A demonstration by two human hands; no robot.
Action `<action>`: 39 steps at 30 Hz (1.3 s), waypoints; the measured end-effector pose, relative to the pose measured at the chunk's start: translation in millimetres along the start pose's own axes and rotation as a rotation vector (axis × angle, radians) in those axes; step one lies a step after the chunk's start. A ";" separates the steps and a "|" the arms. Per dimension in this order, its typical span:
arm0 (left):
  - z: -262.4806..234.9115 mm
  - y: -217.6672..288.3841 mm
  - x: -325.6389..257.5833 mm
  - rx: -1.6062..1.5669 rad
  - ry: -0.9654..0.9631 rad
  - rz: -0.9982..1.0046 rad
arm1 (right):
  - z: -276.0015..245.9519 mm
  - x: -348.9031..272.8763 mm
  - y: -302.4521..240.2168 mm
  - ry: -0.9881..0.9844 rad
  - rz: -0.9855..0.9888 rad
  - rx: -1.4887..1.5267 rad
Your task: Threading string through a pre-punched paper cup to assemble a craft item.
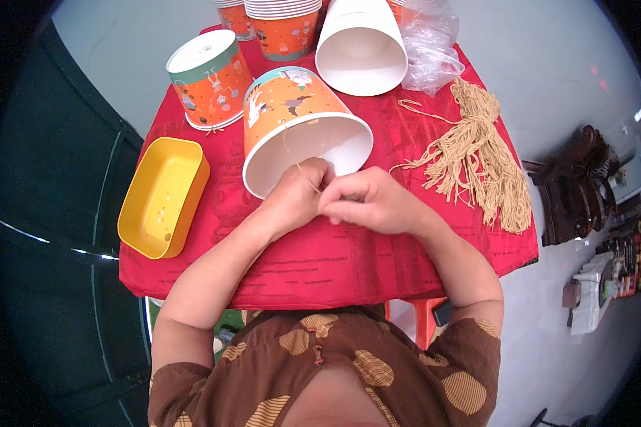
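An orange paper bucket [292, 99] with a green band and printed figures lies tilted on the red-covered table, its white mouth facing me. From a spot near its rim, a tan string [293, 153] runs down to my hands. My left hand [300, 193] is at the mouth of the bucket, its fingers curled and partly hidden, with the string passing over it and into its grip. Beside it, my right hand [370, 201] is closed in a pinch at the string's lower end; the fingertips of both hands almost meet.
A yellow plastic tub [130, 206] with small white bits inside stands left. Behind are an upside-down orange bucket [210, 89], stacked orange buckets [285, 32], a white bucket [360, 46] on its side and clear plastic bags [431, 53]. A tan string bundle [481, 153] lies right.
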State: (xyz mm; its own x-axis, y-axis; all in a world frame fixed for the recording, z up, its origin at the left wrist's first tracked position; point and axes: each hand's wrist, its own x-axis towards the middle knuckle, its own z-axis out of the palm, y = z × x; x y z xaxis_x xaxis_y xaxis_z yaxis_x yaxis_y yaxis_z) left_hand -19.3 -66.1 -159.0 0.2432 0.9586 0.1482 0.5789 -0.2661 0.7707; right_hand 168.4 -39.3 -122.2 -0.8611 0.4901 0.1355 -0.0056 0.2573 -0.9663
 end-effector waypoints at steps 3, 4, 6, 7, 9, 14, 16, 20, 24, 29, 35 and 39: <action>3.4 -7.8 1.2 -0.045 0.103 0.130 | 10.2 4.6 0.0 0.120 -0.334 -0.353; 2.1 -6.2 1.0 -0.061 0.102 0.092 | 11.4 5.1 -0.7 0.222 -0.452 -0.504; -3.6 3.2 4.3 -0.104 0.004 -0.153 | 8.7 6.4 7.3 0.441 -0.333 -0.588; -3.0 4.0 4.6 -0.104 0.003 -0.152 | 9.3 5.0 8.5 0.550 -0.163 -0.560; -2.6 5.0 3.6 -0.176 0.042 -0.158 | 6.7 7.5 25.9 0.593 -0.107 -0.563; -0.9 1.8 3.2 -0.217 0.062 -0.160 | 5.9 9.7 42.3 0.653 -0.030 -0.824; -0.6 2.7 3.1 -0.224 0.070 -0.179 | 1.4 11.1 47.7 0.662 -0.080 -0.842; 0.5 3.4 2.5 -0.190 0.076 -0.146 | 0.5 10.4 43.1 0.586 -0.004 -0.787; 3.2 -0.7 3.1 -0.231 0.089 -0.113 | -0.2 11.0 46.3 0.548 -0.034 -0.688; 1.3 -1.1 2.4 -0.231 0.072 -0.111 | -1.1 12.0 40.4 0.442 0.042 -0.648; -3.4 8.3 2.8 -0.235 0.052 -0.146 | -1.6 13.0 51.9 0.489 -0.016 -0.667; -5.4 8.2 3.7 -0.152 0.059 -0.111 | 0.9 12.5 53.0 0.496 -0.066 -0.703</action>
State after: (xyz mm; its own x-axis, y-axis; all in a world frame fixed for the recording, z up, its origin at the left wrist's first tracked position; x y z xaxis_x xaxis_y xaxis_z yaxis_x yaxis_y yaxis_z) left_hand -17.8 -64.2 -148.8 0.1361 0.9866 0.0898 0.4746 -0.1445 0.8683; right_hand 156.9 -20.3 -171.9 -0.5478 0.7207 0.4249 0.4092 0.6738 -0.6152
